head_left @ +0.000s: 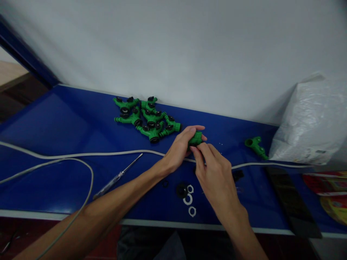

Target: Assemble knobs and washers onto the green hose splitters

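Note:
Above the middle of the table, my left hand (179, 145) is wrapped round a green plastic hose splitter (197, 138), whose far end shows between the fingers. My right hand (215, 167) is closed in a pinch against the near side of that splitter. Whatever lies between its fingertips is hidden. Close below my hands are a black round cap (181, 189) and several white rings (192, 211). A thin black ring (165, 183) lies just left of them.
Several green splitters with black valves (154, 134) cluster at the back. Another green splitter body (255, 145) lies right, beside a plastic-wrapped package (309, 122). A screwdriver (118, 177) lies left. A white cable (103, 154) crosses the blue table (67, 122); a dark flat slab (294, 202) overhangs the front edge.

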`<state>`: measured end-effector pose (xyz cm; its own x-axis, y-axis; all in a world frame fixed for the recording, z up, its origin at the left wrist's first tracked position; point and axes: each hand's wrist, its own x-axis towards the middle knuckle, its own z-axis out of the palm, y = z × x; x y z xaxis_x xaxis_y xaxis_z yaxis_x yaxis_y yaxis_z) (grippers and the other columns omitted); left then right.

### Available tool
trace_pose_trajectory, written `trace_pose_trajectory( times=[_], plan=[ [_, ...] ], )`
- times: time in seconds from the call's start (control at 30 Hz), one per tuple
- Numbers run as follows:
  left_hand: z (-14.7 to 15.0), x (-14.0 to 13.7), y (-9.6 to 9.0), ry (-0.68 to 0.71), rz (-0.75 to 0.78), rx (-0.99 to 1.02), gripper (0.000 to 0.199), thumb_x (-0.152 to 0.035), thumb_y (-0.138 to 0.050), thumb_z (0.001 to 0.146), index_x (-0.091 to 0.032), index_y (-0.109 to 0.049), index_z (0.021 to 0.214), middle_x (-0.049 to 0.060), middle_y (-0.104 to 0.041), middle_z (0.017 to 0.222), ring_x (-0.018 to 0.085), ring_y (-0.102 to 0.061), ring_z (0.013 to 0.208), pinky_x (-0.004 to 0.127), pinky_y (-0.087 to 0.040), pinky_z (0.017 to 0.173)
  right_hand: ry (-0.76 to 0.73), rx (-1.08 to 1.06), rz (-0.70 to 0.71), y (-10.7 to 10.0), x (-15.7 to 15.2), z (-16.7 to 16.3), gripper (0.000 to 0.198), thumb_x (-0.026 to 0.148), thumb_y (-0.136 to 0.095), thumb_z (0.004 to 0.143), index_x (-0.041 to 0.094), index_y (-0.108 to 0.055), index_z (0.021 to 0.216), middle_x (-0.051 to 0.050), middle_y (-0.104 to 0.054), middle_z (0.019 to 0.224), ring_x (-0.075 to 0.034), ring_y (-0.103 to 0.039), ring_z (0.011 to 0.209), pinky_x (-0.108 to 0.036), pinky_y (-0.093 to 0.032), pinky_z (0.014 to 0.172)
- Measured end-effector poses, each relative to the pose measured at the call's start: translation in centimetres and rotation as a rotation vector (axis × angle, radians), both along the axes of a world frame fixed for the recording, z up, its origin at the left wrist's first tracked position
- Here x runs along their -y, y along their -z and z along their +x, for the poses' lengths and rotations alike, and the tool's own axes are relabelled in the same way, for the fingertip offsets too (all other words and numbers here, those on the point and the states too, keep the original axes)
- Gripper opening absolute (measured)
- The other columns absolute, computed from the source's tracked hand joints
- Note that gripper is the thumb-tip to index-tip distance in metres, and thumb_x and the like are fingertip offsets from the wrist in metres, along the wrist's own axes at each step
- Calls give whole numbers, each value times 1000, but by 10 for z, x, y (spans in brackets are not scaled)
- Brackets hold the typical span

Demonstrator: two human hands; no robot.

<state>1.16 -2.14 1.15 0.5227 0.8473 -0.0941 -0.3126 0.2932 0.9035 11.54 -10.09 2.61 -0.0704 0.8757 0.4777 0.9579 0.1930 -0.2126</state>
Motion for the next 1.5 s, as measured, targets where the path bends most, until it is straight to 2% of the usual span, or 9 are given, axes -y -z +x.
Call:
trace_pose_trajectory(
  times=[0.17,0.33,0.43,0.7,0.9,1.03,1.2,1.37,1.5],
  plan=[
    [1,1,4,-26,0,34,41,-48,-48,99,-19,-67,123,5,-68,103,16,-62,85,24,-47,67,3,-18,32,1,0,-3,23,24,-47,106,19,-60,88,-4,-67,72,-19,-65,62,-30,-42,60],
    [2,2,8,-51,41,49,41,-46,-49,100,-18,-67,124,5,-68,102,16,-63,85,27,-51,79,34,-170,40,2,1,-8,24,26,-50,104,23,-53,80,2,-63,61,-12,-52,43,-26,-32,49],
    [2,3,8,-55,52,61,43,-47,-50,99,-17,-66,125,6,-68,102,16,-63,84,28,-52,77,49,-256,34,2,1,-12,23,26,-51,103,24,-50,80,5,-58,56,-10,-45,38,-25,-30,46],
    [1,4,5,-114,72,53,44,-47,-48,101,-17,-66,126,5,-69,101,15,-63,82,26,-53,74,58,-366,-16,4,-3,-19,23,28,-47,105,25,-47,82,7,-51,50,-12,-48,36,-25,-27,44],
    [1,3,6,-143,53,44,44,-47,-49,100,-18,-66,127,6,-69,102,15,-63,83,26,-52,73,70,-411,-49,6,-6,-17,20,32,-48,105,25,-48,86,5,-59,57,-14,-58,41,-25,-31,45],
    [0,1,10,-156,92,55,44,-49,-46,101,-20,-66,128,6,-68,105,17,-64,89,29,-53,83,65,-451,-61,4,-5,-17,18,34,-50,104,25,-51,88,5,-61,58,-13,-56,41,-24,-36,46],
    [0,2,7,-155,118,33,44,-48,-44,103,-20,-65,129,5,-68,105,16,-64,90,28,-52,84,25,-302,59,0,-6,-13,7,24,-56,101,23,-59,95,-3,-71,82,-17,-69,66,-27,-51,62],
    [0,3,2,-133,58,45,43,-46,-47,102,-17,-64,129,5,-68,104,14,-62,81,25,-53,74,-58,-293,141,-6,-7,-9,10,17,-58,99,22,-65,104,-5,-73,91,-18,-73,80,-28,-59,72],
    [0,3,0,-136,-19,83,43,-47,-48,101,-19,-64,128,5,-68,103,11,-59,72,18,-44,53,44,-593,91,-6,-2,-7,9,26,-66,96,23,-69,104,-4,-78,95,-18,-76,79,-28,-61,73]
  ],
)
